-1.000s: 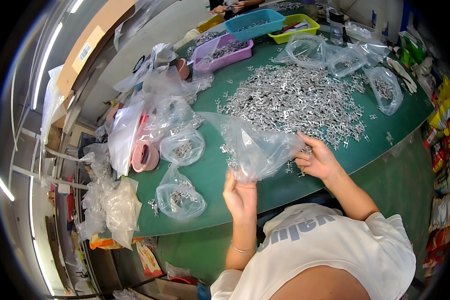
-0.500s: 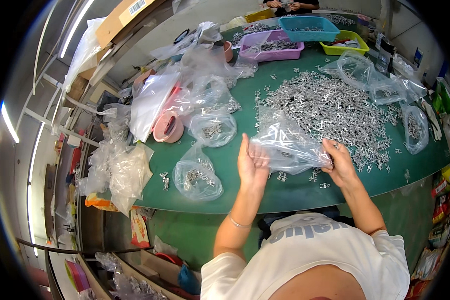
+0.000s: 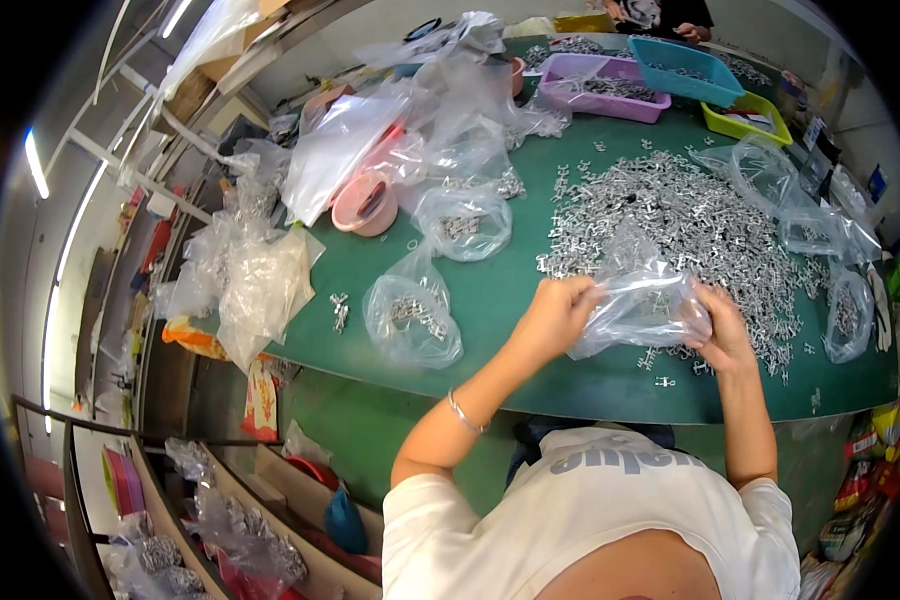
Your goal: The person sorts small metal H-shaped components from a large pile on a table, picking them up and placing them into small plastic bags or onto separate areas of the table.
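A clear plastic bag (image 3: 635,315) is stretched between my two hands above the near edge of a heap of small silvery metal pieces (image 3: 660,205). My left hand (image 3: 562,312) has its fingers closed on the bag's left edge. Gripping the opposite side is my right hand (image 3: 722,328), thumb and fingers around the plastic. Metal pieces show through the film; whether any lie inside I cannot tell. Left of my hands, an open clear bag (image 3: 410,310) with some pieces in it rests on the green table (image 3: 505,300). A small cluster of pieces (image 3: 340,312) lies beside that bag.
A purple basket (image 3: 610,103), a blue basket (image 3: 685,62) and a yellow-green basket (image 3: 760,130) stand at the back. A pink cup (image 3: 365,205) sits among plastic bags on the left. Another person's hand (image 3: 692,32) shows across the table.
My left hand, previously spread flat against the bag, has closed on its edge. The bag now looks wider and more opened out. The whole view has shifted and tilted.
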`<state>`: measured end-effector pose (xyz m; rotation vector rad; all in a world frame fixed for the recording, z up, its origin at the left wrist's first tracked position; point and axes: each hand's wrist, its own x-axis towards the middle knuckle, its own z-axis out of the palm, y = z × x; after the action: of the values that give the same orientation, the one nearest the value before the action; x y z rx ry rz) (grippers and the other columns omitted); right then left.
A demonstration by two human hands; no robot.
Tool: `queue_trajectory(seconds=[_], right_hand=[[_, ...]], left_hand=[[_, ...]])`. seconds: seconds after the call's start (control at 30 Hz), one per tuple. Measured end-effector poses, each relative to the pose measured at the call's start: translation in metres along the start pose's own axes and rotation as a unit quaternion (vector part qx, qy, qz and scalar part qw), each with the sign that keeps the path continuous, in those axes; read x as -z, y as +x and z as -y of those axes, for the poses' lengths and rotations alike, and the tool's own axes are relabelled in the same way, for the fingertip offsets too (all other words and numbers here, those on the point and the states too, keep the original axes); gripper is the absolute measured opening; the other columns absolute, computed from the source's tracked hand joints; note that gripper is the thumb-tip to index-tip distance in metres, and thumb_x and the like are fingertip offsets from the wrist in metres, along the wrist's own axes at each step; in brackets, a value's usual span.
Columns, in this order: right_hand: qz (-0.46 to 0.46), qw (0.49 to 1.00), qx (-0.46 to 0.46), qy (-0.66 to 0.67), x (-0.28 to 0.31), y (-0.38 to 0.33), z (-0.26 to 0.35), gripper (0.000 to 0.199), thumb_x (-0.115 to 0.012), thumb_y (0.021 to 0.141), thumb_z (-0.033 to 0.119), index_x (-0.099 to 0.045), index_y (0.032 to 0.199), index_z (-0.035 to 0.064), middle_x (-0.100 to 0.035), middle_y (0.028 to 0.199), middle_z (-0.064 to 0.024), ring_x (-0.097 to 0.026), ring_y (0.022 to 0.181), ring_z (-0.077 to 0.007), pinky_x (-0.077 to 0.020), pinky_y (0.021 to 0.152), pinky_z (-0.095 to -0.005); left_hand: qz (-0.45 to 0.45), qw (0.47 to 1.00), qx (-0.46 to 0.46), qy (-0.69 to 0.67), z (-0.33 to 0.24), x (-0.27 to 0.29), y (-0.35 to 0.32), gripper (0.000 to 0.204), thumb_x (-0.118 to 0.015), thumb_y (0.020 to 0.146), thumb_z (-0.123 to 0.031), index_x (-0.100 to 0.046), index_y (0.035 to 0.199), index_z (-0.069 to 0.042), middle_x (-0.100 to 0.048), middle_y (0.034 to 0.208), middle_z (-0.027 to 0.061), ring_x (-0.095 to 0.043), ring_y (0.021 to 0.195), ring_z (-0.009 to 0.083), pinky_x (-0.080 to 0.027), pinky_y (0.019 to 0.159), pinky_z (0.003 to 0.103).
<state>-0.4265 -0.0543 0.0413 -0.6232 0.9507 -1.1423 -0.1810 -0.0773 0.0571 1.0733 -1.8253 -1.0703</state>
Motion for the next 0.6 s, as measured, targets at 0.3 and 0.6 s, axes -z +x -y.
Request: queue_trajectory(seconds=[0.3,0.6], right_hand=[[-0.118,0.94,0.093,-0.306,0.003,0.026,0.008,0.03,-0.056,0.087,0.031,-0.062,0.076,0.0041,-0.052,0.06,0.0012,-0.039,0.047,-0.0039,-0.0277,0.041,-0.0198],[0.026,0.844,0.362,-0.395,-0.063,0.049,0.025,0.027,-0.049,0.089,0.019,-0.061,0.076,-0.0013,-0.055,0.063,-0.0023,-0.049,0.056,-0.0096,-0.0381,0.051,-0.0262]], left_hand=[[0.012,0.914,0.162,-0.372,0.024,0.005,0.036,0.016,-0.05,0.089,-0.017,-0.054,0.077,-0.007,-0.045,0.058,-0.006,-0.035,0.044,0.0008,-0.024,0.039,0.018],[-0.05,0.926,0.11,-0.357,0.012,-0.008,0.093,0.014,-0.044,0.09,-0.014,-0.052,0.08,-0.006,-0.039,0.056,-0.0051,-0.03,0.043,0.0023,-0.021,0.037,0.02]])
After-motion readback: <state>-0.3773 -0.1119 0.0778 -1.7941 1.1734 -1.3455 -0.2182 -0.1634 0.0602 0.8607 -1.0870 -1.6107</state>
